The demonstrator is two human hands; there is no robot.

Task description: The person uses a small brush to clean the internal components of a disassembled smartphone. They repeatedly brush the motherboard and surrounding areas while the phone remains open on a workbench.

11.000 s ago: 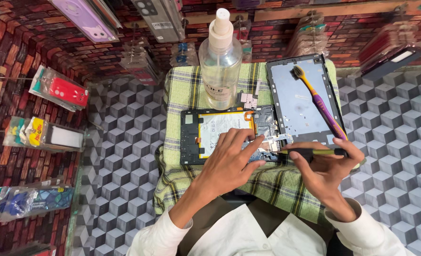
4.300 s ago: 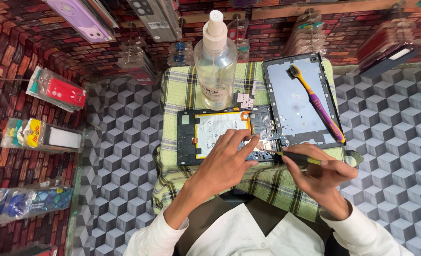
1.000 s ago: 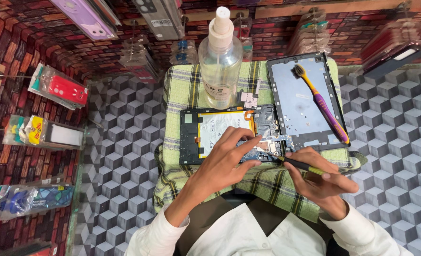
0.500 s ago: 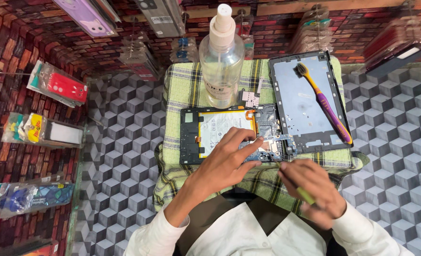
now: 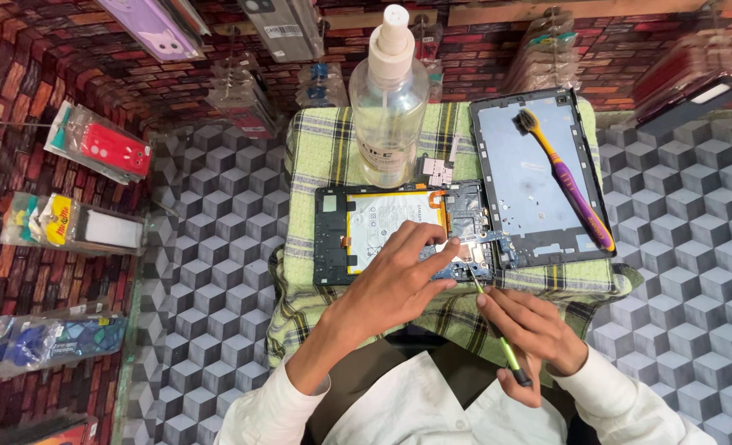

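The scene is being viewed from a single head-worn camera, which is looking almost straight down from close above; the checked cloth (image 5: 316, 165) is being framed at centre, the brick-patterned wall (image 5: 630, 33) is being caught along the top edge

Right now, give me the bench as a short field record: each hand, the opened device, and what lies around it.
left hand: pressed flat on the opened tablet, fingers over its lower right
right hand: grips a thin green tool, tip at the tablet's lower right corner
opened tablet: back off, battery and board exposed
surface: green checked cloth
screen panel: right of the tablet, purple toothbrush on it
spray bottle: upright behind the tablet
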